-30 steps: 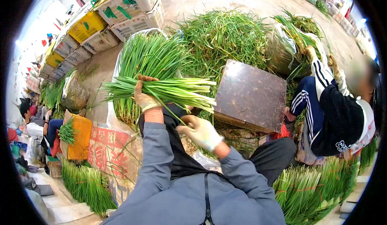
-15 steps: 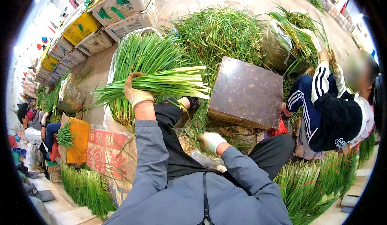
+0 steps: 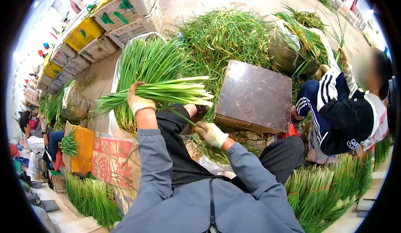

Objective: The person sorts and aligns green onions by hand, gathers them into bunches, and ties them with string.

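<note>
My left hand (image 3: 141, 102), in a stained work glove, is wrapped round a bunch of garlic chives (image 3: 184, 91). The pale stem ends point right and the green tips left. Lower and to the right, my gloved right hand (image 3: 211, 134) is closed, pinching a single chive leaf (image 3: 182, 117) that slants up toward the bunch. Behind my left hand a thick stack of chives (image 3: 152, 61) stands in a white sack (image 3: 113, 80). My right fingertips are partly turned away from view.
A brown square-topped block (image 3: 255, 95) stands ahead, beside a loose heap of leaves (image 3: 225, 34). At right sits a co-worker (image 3: 346, 107) handling chives. Tied bunches (image 3: 330, 187) line the lower right, others (image 3: 92, 197) the lower left. Crates (image 3: 129, 17) are stacked upper left.
My right hand was blurred low near the loose leaves; now it is slightly higher and left, pinching a leaf by the bunch. The left hand keeps its hold. The co-worker's arms have shifted.
</note>
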The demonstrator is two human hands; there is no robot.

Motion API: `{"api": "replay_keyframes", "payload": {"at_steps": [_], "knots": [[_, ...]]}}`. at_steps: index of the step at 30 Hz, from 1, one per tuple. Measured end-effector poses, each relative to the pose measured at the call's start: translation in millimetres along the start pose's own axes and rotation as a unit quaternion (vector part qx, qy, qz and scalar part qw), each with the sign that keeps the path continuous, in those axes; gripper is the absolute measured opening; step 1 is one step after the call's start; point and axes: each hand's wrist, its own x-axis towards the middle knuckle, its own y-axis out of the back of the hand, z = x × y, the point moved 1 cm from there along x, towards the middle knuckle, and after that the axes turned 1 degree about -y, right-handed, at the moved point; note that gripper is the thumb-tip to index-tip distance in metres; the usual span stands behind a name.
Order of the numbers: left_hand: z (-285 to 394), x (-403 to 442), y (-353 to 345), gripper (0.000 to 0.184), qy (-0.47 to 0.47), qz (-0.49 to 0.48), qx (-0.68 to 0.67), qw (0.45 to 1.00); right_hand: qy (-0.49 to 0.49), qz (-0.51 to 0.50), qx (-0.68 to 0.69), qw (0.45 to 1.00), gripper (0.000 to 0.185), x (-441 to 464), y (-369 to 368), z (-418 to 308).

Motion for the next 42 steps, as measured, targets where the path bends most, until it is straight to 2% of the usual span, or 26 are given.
{"api": "replay_keyframes", "payload": {"at_steps": [1,3,4,6,7,8,10,11,12,14,16,18,19,23,24,27,30,32,33,34,35,36,37,38,39,42], "knots": [[-2.3,18.4,13.3,0.021,-0.004,0.006,-0.026,1.0,-0.004,0.001,0.001,1.0,0.032,-11.0,4.6,4.9],[1.2,31.5,26.4,0.023,-0.033,0.008,-0.046,0.998,-0.007,-0.074,-0.04,0.996,0.036,-33.5,9.9,16.1],[3.7,49.5,41.2,0.024,-0.046,0.001,-0.052,0.998,-0.008,-0.057,-0.072,0.996,0.039,-43.0,7.0,35.8],[15.7,35.1,36.3,0.027,-0.037,-0.022,-0.06,0.997,-0.049,-0.136,-0.207,0.968,0.036,-55.8,1.3,91.6],[21.7,37.7,37.6,0.028,-0.057,-0.023,-0.053,0.997,-0.128,-0.229,-0.3,0.917,0.036,-58.3,-7.1,136.3],[26.2,39.6,36.5,0.029,-0.078,-0.025,-0.047,0.996,-0.221,-0.333,-0.396,0.827,0.036,-69.8,-2.1,143.4],[33.0,41.5,31.5,0.025,-0.085,-0.019,-0.061,0.994,-0.212,-0.29,-0.447,0.819,0.035,-69.1,3.2,147.3],[34.3,42.5,32.3,0.022,-0.077,-0.023,-0.079,0.994,-0.145,-0.136,-0.331,0.923,0.033,-62.4,10.7,126.1],[35.1,40.8,36.7,0.02,-0.067,-0.024,-0.093,0.993,-0.074,0.022,-0.192,0.978,0.032,-57.5,20.6,86.9],[31.8,25.2,28.2,0.017,-0.053,-0.023,-0.094,0.994,0.025,0.189,-0.131,0.973,0.036,-37.7,41.6,29.9],[25.2,17.6,24.3,0.017,-0.025,-0.017,-0.081,0.996,0.054,0.277,-0.014,0.959,0.037,-24.8,61.3,-13.1],[17.2,27.4,32.6,0.014,0.01,-0.019,-0.103,0.994,0.091,0.284,-0.084,0.951,0.038,-18.3,82.7,-51.1],[14.6,25.2,34.1,0.014,0.007,-0.034,-0.086,0.996,0.048,0.243,-0.081,0.965,0.04,-15.4,86.3,-59.2],[7.9,16.0,27.3,0.013,0.012,-0.053,-0.075,0.996,0.06,0.199,-0.098,0.973,0.044,-17.8,62.8,-65.9],[6.7,6.3,23.2,0.015,-0.003,-0.036,-0.045,0.998,0.11,0.25,-0.152,0.95,0.029,-17.1,54.4,-59.9],[1.0,14.3,24.0,0.016,0.011,-0.015,-0.038,0.999,0.162,0.276,-0.183,0.93,0.019,-16.9,47.6,-49.5],[-1.3,18.8,26.6,0.017,0.009,-0.019,-0.051,0.998,0.092,0.248,-0.104,0.959,0.02,-23.6,47.0,-39.1],[-0.3,21.2,28.3,0.015,-0.002,-0.021,-0.037,0.999,0.145,0.345,0.039,0.926,0.009,-31.8,51.0,-30.2],[1.6,23.3,29.7,0.015,-0.003,-0.02,-0.038,0.999,0.051,0.351,0.003,0.935,0.016,-37.2,58.6,-9.9],[4.7,26.8,33.4,0.015,-0.01,-0.021,-0.057,0.998,0.023,0.393,-0.02,0.919,0.014,-34.6,61.5,28.1],[8.4,30.1,36.9,0.015,-0.016,-0.022,-0.075,0.997,-0.021,0.371,-0.116,0.921,0.015,-45.3,68.6,35.3],[12.5,32.0,40.2,0.015,-0.031,-0.003,-0.063,0.998,-0.117,0.27,-0.222,0.93,0.02,-50.2,69.9,54.5],[16.9,34.7,44.7,0.015,-0.048,-0.026,-0.049,0.997,-0.17,0.143,-0.317,0.922,0.026,-57.6,65.0,80.2],[20.5,39.0,49.0,0.015,-0.064,-0.049,-0.034,0.996,-0.252,-0.099,-0.426,0.863,0.031,-62.5,57.0,130.8],[25.4,46.7,52.9,0.015,-0.053,-0.028,-0.039,0.997,-0.303,-0.215,-0.436,0.819,0.035,-77.6,46.4,147.2],[37.0,25.4,41.0,0.014,-0.047,-0.036,-0.033,0.998,-0.286,-0.235,-0.434,0.821,0.033,-74.0,37.7,140.8]]}}
